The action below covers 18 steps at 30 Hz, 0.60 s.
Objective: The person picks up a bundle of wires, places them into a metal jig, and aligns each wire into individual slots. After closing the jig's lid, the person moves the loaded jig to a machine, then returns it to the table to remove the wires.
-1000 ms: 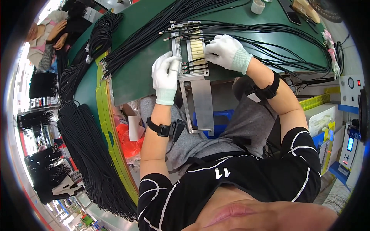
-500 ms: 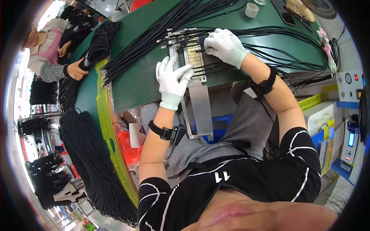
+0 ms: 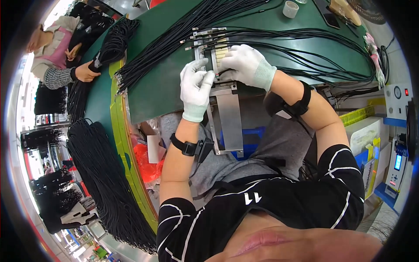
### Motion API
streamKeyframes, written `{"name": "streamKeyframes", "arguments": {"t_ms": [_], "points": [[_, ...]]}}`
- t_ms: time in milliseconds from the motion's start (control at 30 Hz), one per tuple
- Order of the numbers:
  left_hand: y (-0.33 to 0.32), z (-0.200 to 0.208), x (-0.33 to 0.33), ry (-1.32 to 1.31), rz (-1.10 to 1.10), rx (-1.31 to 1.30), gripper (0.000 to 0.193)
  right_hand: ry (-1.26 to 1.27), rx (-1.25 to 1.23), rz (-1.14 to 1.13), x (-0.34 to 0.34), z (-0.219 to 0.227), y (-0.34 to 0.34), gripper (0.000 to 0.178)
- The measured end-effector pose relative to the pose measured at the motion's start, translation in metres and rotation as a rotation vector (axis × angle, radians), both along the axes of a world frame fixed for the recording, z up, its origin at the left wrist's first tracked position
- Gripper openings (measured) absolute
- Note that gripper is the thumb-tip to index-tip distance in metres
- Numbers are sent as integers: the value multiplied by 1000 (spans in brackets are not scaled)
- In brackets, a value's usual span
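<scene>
Both my hands wear white knit gloves and meet over the near end of a metal fixture (image 3: 228,89) with a row of cream-coloured slots (image 3: 221,54). My left hand (image 3: 195,89) is closed, thumb against fingers, at the fixture's left side; what it pinches is mostly hidden. From the right, my right hand (image 3: 248,65) closes its fingertips on a dark cable, largely covered by the glove. Several black cables (image 3: 279,34) lie across the fixture's far part, and their metal connector ends (image 3: 183,42) stick out to the left.
A bundle of black cables (image 3: 174,43) crosses the green table (image 3: 152,98). More hang over the yellow-taped edge (image 3: 117,105) at left, where a co-worker's hand (image 3: 86,72) grips a bundle. A tape roll (image 3: 290,9) and phone (image 3: 327,14) lie far right.
My right hand has moved nearer and slightly left, toward my left hand, over the fixture's near slots. My left fingers have drawn together from a spread pose. The view has shifted slightly.
</scene>
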<state>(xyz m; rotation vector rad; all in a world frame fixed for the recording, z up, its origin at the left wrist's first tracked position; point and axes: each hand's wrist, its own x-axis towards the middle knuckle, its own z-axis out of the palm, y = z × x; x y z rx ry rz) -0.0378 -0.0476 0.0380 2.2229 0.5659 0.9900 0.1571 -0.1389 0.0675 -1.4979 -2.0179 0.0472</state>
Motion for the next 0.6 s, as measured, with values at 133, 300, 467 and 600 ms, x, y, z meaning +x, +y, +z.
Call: {"name": "streamKeyframes", "arguments": {"t_ms": [133,300,467,600], "points": [[-3,-1,-7,-67,31,-280,11,-96,8,-44,-7,6,5,25],[-3,-11,-2,-44,21,52,9,-147,170,-72,-16,-2,-8,29],[-8,5,-7,-28,17,-64,16,-121,10,-10,-14,1,-6,30],[-8,4,-4,-37,-19,-90,19,114,82,126,-5,-1,0,25]]}}
